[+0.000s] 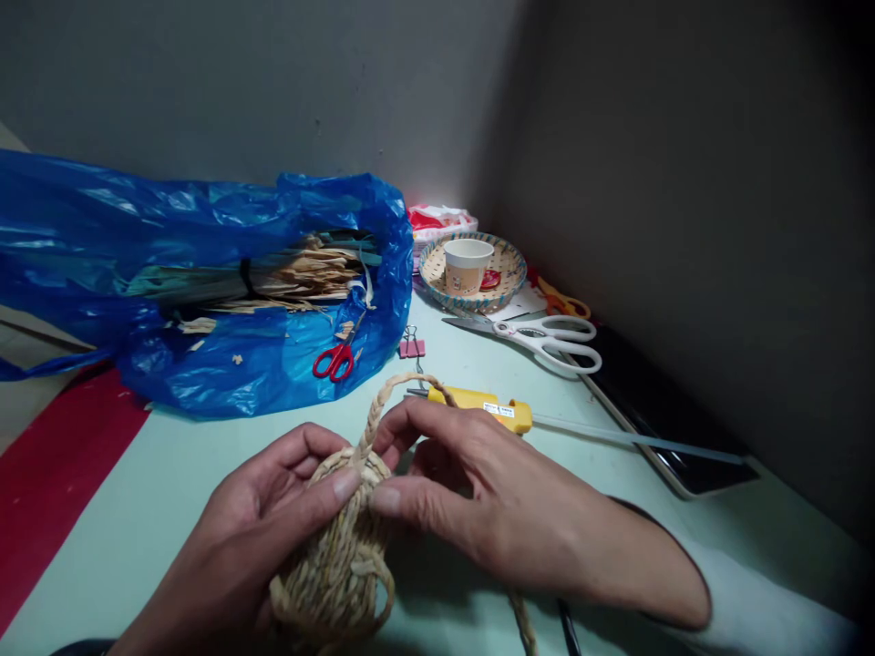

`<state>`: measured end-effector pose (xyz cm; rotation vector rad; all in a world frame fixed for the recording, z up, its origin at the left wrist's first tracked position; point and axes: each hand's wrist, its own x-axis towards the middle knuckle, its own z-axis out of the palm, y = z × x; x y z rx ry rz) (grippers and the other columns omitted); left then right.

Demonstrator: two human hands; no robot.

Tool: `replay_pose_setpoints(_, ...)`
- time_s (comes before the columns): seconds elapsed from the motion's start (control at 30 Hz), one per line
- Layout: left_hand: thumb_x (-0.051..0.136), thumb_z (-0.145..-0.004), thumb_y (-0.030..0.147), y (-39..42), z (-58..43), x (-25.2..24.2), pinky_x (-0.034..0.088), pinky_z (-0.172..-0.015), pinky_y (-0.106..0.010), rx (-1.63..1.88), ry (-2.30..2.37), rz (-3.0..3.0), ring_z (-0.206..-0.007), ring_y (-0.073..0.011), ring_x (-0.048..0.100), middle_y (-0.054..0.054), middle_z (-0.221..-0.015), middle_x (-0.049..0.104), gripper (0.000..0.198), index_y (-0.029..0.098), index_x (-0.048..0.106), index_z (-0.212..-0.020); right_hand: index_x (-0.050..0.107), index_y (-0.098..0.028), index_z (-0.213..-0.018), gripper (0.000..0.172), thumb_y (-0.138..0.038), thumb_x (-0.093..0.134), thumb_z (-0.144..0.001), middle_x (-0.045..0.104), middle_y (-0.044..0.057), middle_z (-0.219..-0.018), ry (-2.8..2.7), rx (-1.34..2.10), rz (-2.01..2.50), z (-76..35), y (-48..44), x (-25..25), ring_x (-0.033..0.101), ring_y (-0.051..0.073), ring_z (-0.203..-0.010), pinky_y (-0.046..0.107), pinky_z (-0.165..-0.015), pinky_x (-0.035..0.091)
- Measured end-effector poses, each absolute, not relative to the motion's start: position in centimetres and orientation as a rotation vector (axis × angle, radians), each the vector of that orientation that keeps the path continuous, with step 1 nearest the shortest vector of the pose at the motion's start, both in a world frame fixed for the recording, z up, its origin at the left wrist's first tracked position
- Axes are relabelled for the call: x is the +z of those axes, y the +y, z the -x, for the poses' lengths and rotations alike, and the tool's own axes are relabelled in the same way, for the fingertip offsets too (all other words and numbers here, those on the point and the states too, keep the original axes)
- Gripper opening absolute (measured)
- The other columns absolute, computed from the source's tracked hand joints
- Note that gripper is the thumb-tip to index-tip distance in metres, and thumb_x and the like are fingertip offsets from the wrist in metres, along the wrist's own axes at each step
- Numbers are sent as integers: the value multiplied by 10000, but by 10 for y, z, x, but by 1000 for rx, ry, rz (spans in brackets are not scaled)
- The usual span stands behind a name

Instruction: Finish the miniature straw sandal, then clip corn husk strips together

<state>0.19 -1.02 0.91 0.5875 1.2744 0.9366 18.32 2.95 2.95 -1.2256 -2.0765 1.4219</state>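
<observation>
A small woven piece of braided straw (334, 547) is held in front of me, its plaits laid in close rows. My left hand (252, 510) wraps its left side, the thumb pressed on the upper part. From its top a plaited cord (375, 415) rises and arches over to the right, passing behind my right hand (478, 483). The right thumb and fingers close on the piece's upper right edge, beside the base of this cord. A small loop stands out low on the piece's right side. My palms hide part of the piece.
A blue plastic bag (225, 364) with dried husk strips (314, 273) and red scissors (334, 362) lies at the left. Beyond my hands are a yellow glue gun (471, 401), white scissors (540, 337), a pink binder clip (411, 347), a basket (506, 296) holding a paper cup (465, 273), and a black tablet-like device (656, 401).
</observation>
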Motion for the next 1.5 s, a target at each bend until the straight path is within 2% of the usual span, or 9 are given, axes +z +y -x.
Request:
replay_pose_setpoints(0.13, 911, -584, 370, -12, 0, 7, 513, -525, -193, 937, 1298, -628, -597, -164, 643, 53, -463, 571, 289, 234, 675, -683, 579, -221, -949, 134, -331, 626, -889, 604, -27, -787, -2141, 1435, 1203, -182, 27, 30, 536, 131, -684, 243, -593, 388)
replay_pose_setpoints(0.3, 901, -601, 299, -13, 2, 6, 493, -501, -180, 896, 1316, -704, -547, -131, 617, 23, -602, 718, 248, 236, 693, -720, 534, -232, -853, 203, -416, 609, -895, 588, -29, -777, -2096, 1358, 1226, -180, 17, 26, 534, 147, -712, 253, -595, 375)
replay_pose_setpoints(0.5, 904, -582, 398, -14, -1, 7, 475, -495, -200, 946, 1312, -664, -560, -145, 609, 19, -603, 684, 305, 231, 695, -728, 524, -235, -841, 175, -388, 577, -907, 576, -22, -788, -2088, 1329, 1266, -175, 12, 23, 529, 160, -727, 274, -634, 367)
replay_pose_setpoints(0.67, 868, -639, 360, -15, -6, 6, 528, -583, -266, 980, 1251, -586, -577, -151, 623, 29, -711, 688, 260, 256, 669, -770, 489, -224, -827, 144, -324, 571, -890, 561, -20, -823, -2126, 1305, 1299, -175, 16, 27, 514, 154, -741, 271, -617, 345)
replay_pose_setpoints(0.77, 847, -670, 345, -16, -8, 5, 524, -591, -264, 994, 1250, -568, -555, -136, 613, 40, -717, 678, 243, 277, 673, -825, 493, -222, -840, 120, -308, 554, -899, 561, -19, -820, -2137, 1321, 1322, -176, 18, 29, 521, 160, -772, 270, -621, 346)
replay_pose_setpoints(0.9, 833, -675, 348, -17, -9, 6, 530, -587, -264, 1005, 1247, -569, -629, -173, 651, 28, -754, 672, 259, 287, 669, -866, 487, -225, -832, 147, -321, 579, -894, 561, -25, -825, -2117, 1302, 1287, -176, 18, 27, 517, 157, -773, 265, -613, 338)
replay_pose_setpoints(1.03, 840, -671, 348, -17, -8, 7, 531, -596, -254, 988, 1236, -556, -645, -158, 629, 30, -766, 647, 261, 291, 663, -855, 480, -224, -836, 162, -339, 569, -908, 555, -24, -807, -2116, 1275, 1263, -176, 17, 23, 503, 161, -772, 266, -618, 329)
replay_pose_setpoints(1.3, 833, -680, 377, -18, -4, 4, 532, -604, -251, 909, 1244, -623, -659, -163, 620, 25, -760, 646, 246, 288, 698, -866, 467, -218, -828, 119, -254, 556, -898, 531, -38, -766, -2126, 1215, 1232, -175, 18, 19, 465, 140, -701, 267, -613, 304)
replay_pose_setpoints(1.5, 811, -729, 400, -17, -4, 0, 502, -608, -198, 930, 1245, -742, -691, -147, 622, 33, -757, 648, 195, 282, 688, -824, 472, -212, -821, 88, -229, 522, -892, 524, -31, -759, -2129, 1202, 1233, -175, 18, 17, 460, 141, -700, 272, -628, 309)
